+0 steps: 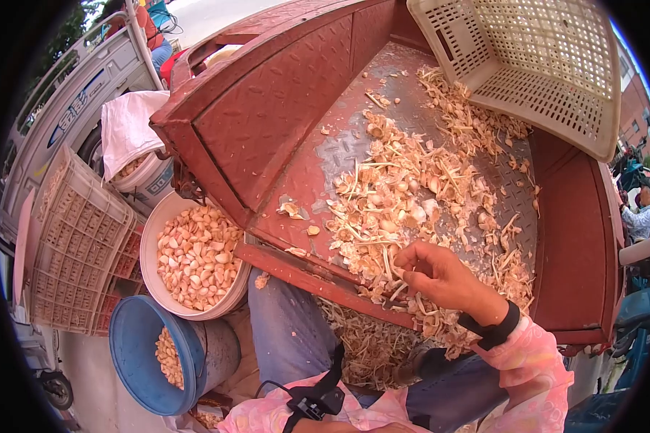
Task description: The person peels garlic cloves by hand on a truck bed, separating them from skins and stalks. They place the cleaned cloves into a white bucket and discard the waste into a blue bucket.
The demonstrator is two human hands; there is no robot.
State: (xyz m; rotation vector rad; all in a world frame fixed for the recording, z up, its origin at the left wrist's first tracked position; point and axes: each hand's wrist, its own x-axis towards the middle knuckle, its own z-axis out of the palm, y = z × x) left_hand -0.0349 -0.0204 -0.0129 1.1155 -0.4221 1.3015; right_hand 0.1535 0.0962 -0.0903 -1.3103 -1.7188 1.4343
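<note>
My right hand [440, 278], in a pink sleeve with a black band at the wrist, is over the near edge of a garlic pile [383, 209]. Its thumb and fingers are curled together in a pinch beside a pale dry garlic stem [387, 261]; what lies between the fingertips is too small to make out. Loose skins, stems and some whole garlic bulbs [419, 214] make up the pile. Of my left arm only the pink sleeve [256, 415] and a strip of skin show at the bottom edge, with the fingers hidden.
The pile lies in a red metal cart bed [282, 173] with raised sides. A white bucket [152, 249] of garlic cloves [198, 252] and a tilted blue bucket [133, 361] stand left. A perforated plastic crate [549, 108] leans at upper right. Husks cover the ground between my legs.
</note>
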